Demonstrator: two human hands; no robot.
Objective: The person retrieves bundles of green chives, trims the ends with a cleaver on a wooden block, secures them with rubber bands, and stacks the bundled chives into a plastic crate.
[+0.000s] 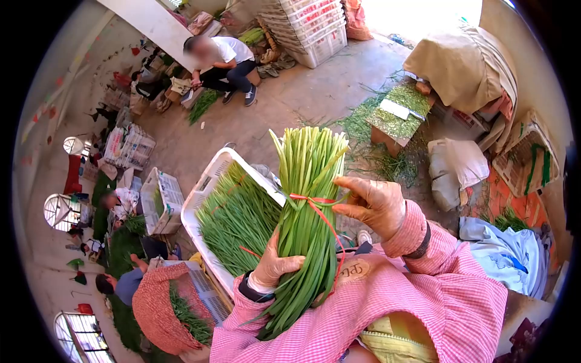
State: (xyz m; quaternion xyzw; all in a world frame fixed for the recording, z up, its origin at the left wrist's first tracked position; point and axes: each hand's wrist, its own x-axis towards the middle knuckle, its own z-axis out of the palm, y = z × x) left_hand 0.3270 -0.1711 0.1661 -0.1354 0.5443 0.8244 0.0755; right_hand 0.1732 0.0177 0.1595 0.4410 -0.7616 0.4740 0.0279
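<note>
A thick bundle of long green stalks (305, 242) stands upright before my chest, pale cut ends at the top and leaves hanging down. A red tie (311, 198) goes round its upper part, with a long loose end trailing down the right side. My left hand (274, 263) is wrapped round the lower part of the bundle. At the bundle's right edge, my right hand (372, 206) pinches beside the tie; a thin green leaf shows at the fingertips. Just left, a white crate (203, 242) holds more green bundles with red ties.
A cutting board (404, 109) with a knife and green scraps is at the upper right. Stacked white crates (311, 36) stand at the back. A seated person (233, 54) is at the upper left, with other people along the left. Blue cloth (502, 254) lies at the right.
</note>
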